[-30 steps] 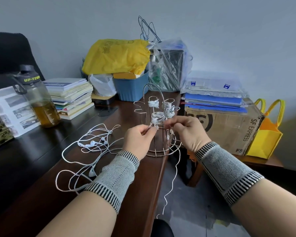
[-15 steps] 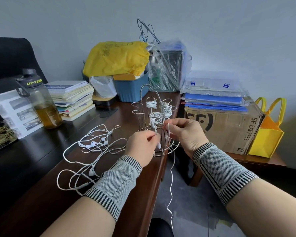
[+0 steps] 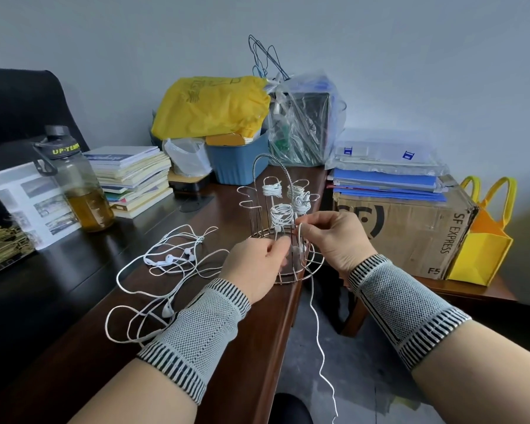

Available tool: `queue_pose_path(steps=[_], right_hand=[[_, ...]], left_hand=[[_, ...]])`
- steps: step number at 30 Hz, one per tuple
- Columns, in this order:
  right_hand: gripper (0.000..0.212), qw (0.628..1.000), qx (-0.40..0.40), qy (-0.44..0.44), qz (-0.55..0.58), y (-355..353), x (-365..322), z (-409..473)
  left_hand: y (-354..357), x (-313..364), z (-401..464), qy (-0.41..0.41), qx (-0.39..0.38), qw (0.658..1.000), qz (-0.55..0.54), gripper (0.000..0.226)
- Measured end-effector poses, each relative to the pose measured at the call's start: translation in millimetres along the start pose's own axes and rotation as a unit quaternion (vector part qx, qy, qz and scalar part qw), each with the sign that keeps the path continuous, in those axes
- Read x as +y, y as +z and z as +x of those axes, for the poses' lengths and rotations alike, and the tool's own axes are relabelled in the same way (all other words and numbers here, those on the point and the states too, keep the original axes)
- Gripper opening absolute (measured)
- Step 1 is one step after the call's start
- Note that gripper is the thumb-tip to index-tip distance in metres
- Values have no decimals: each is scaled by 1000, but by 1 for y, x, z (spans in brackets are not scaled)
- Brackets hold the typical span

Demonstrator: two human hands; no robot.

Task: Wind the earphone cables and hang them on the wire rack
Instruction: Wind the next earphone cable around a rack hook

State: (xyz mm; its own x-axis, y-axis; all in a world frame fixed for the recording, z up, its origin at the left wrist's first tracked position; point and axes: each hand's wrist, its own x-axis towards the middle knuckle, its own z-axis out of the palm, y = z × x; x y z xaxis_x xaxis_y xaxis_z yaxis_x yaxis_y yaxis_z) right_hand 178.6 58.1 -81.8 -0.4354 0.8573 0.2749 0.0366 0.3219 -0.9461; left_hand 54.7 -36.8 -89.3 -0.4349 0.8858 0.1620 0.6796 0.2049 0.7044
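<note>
The wire rack (image 3: 280,231) stands at the near right edge of the worktop (image 3: 74,332), and it is the fixed point for everything else. Four wound bundles already hang on its upper hooks: three toward the back and right, and a fourth, the front coil (image 3: 282,213), on the hook nearest the person. That front one looks unfinished, since its cable tail (image 3: 317,332) runs from the right hand (image 3: 340,240) down past the edge of the worktop in front of the rack and dangles toward the floor. The right hand's fingers (image 3: 303,225) are curled and pinch this cable just right of the front coil. The left hand (image 3: 254,270) sits just in front of the rack's base with its fingers bent round something small at the wires; it seems to be the cable's lower end, though I cannot tell for certain. To the left of the rack, a tangle of loose earphones (image 3: 169,261) lies unwound on the worktop, so by my judgement a good share of the work remains: finish this coil, then wind and hang the rest. Against half a second earlier, the hands have dropped lower on the rack, and the hanging tail has swung a little rightward.
</note>
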Motion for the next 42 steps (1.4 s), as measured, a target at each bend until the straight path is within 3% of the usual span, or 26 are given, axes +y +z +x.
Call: queue_pose_path(steps=[2, 5, 9, 13, 18, 23, 29, 34, 42], right_hand=[[11, 1000, 1, -5, -6, 0, -1, 1], [12, 1000, 13, -4, -5, 0, -2, 2], [14, 1000, 9, 5, 10, 0, 1, 4], [15, 999, 13, 25, 45, 3, 3, 8], [23, 997, 30, 43, 52, 14, 1, 14], [27, 995, 49, 75, 37, 14, 0, 17], [32, 993, 65, 92, 17, 14, 0, 17], [25, 994, 69, 79, 8, 15, 5, 17], [16, 998, 70, -5, -2, 15, 8, 10]], left_hand=[[3, 7, -2, -11, -30, 991, -127, 38], [7, 13, -4, -5, -66, 987, -149, 35], [-10, 20, 0, 11, -54, 980, -191, 24], [-38, 23, 16, 54, 44, 991, -110, 24], [-42, 30, 37, 25, 158, 986, 43, 38], [-38, 32, 45, 25, 142, 976, 165, 51], [-34, 29, 38, 21, 112, 951, 286, 50], [-28, 21, 27, 73, 95, 953, 279, 45], [-25, 12, 18, 64, 46, 990, 119, 33]])
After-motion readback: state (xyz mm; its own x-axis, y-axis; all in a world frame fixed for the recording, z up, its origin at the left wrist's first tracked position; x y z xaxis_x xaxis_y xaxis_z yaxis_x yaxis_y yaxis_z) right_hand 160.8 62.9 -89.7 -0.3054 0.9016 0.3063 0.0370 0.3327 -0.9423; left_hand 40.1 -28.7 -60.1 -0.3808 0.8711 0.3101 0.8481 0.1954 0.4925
